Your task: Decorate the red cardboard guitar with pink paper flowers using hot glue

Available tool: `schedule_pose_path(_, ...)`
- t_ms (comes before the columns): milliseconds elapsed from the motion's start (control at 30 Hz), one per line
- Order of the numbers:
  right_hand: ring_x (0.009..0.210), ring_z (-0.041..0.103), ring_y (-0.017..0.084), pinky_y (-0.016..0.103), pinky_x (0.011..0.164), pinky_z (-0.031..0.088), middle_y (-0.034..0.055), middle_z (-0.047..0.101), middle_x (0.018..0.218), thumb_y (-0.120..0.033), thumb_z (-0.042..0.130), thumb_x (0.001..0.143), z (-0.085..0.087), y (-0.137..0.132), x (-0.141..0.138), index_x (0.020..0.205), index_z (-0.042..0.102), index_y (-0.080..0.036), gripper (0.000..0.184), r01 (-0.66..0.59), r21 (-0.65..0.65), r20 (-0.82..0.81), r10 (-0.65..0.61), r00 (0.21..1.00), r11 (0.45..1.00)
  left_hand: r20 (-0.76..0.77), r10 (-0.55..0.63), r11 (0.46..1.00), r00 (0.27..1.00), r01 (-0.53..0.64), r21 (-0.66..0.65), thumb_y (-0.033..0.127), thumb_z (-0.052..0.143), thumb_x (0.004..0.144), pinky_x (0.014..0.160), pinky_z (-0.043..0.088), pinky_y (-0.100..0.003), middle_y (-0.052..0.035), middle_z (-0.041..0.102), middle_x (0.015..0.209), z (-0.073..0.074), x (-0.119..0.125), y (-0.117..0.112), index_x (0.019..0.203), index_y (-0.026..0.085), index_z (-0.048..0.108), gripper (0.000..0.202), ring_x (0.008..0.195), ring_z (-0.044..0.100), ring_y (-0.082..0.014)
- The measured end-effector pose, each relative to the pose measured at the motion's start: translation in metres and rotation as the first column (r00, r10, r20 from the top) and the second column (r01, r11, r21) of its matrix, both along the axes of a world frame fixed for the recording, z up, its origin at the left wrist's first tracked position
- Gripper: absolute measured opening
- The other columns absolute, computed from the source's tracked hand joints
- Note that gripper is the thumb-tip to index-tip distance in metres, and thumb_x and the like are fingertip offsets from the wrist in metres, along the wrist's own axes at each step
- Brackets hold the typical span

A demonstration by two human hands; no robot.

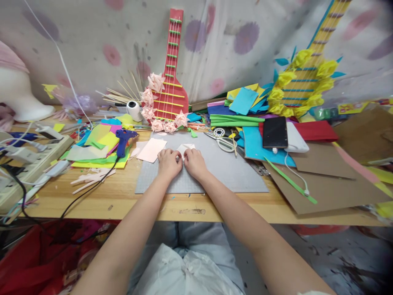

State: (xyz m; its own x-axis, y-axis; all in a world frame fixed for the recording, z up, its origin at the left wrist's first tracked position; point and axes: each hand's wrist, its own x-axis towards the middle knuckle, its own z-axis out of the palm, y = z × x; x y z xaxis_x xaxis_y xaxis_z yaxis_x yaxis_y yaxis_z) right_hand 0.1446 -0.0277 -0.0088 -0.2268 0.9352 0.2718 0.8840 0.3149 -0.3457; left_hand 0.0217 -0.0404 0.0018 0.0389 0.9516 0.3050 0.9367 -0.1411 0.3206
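Over the grey cutting mat [233, 176], my left hand [170, 164] and my right hand [195, 164] meet with fingers curled and pinched. Between and just beyond them shows a small pale pink piece of paper [187, 146], partly covered by the fingers; it looks folded. Beside my left hand lie flat pale pink paper squares [152, 150]. Behind stands a red paper lute [170, 98] with pink paper flowers [158, 82], leaning on the curtain. Scissors [226, 143] with pale handles rest on the mat's far right part.
On the left are a blue glue gun [122, 143] with its cord, coloured paper sheets [101, 141] and a power strip [58, 149]. To the right, a phone [275, 132], cardboard [331, 180] and a white cable lie. A yellow-flowered paper instrument [302, 84] stands behind.
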Motion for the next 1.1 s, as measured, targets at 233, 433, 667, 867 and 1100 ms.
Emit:
schedule_pose_path(233,0.088,0.045,0.023,0.033,0.081,0.036,0.0116,0.056,0.095,-0.007,0.041,0.075,-0.003,0.005,0.007,0.094,0.056,-0.014,0.025,-0.017,-0.022,-0.041,0.017,0.999,1.000,0.017,-0.037,0.999,0.999,0.037,-0.016,0.013,0.050,0.072,0.090,0.033,-0.040,-0.0070,0.058,0.089,0.000,-0.003,-0.001,0.084,0.024,0.067,0.024,0.099,0.045,-0.0258)
schedule_pose_path(433,0.086,0.049,0.021,0.033,0.081,0.038,0.0091,0.057,0.089,-0.006,0.040,0.074,-0.002,0.007,0.015,0.090,0.056,-0.015,0.025,-0.042,-0.027,-0.198,0.036,0.979,0.999,0.111,-0.073,0.997,0.991,0.069,0.038,0.007,0.047,0.069,0.090,0.040,-0.037,-0.0083,0.058,0.097,-0.001,-0.008,0.001,0.093,0.020,0.065,0.032,0.101,0.047,-0.0246)
schedule_pose_path(667,0.086,0.052,0.020,0.034,0.081,0.042,0.0081,0.058,0.091,-0.008,0.041,0.070,0.001,0.013,0.033,0.094,0.055,-0.016,0.029,0.148,-0.015,-0.387,-0.142,0.911,0.989,0.209,-0.207,0.978,0.956,0.209,0.017,0.004,0.045,0.066,0.102,0.037,-0.035,-0.0087,0.053,0.123,-0.005,-0.012,0.004,0.115,0.016,0.053,0.051,0.114,0.048,-0.0218)
schedule_pose_path(867,0.093,0.054,0.018,0.036,0.087,0.043,0.0102,0.057,0.106,-0.006,0.042,0.067,-0.006,0.016,0.031,0.109,0.050,-0.015,0.043,0.090,-0.067,-0.496,-0.111,0.861,0.994,0.377,-0.186,0.981,0.907,0.191,0.025,0.006,0.046,0.066,0.085,0.048,-0.029,-0.0084,0.054,0.115,-0.003,-0.012,0.009,0.113,0.016,0.053,0.048,0.094,0.058,-0.0157)
schedule_pose_path(1100,0.096,0.054,0.015,0.035,0.091,0.043,0.0073,0.058,0.105,-0.006,0.042,0.066,-0.009,0.018,0.028,0.104,0.051,-0.018,0.041,0.032,-0.068,-0.595,-0.067,0.801,0.997,0.286,0.014,0.968,0.958,0.059,-0.245,0.020,0.052,0.073,0.088,0.043,-0.029,-0.0102,0.062,0.110,0.017,0.001,0.064,0.109,0.014,0.057,0.036,0.100,0.058,-0.0185)
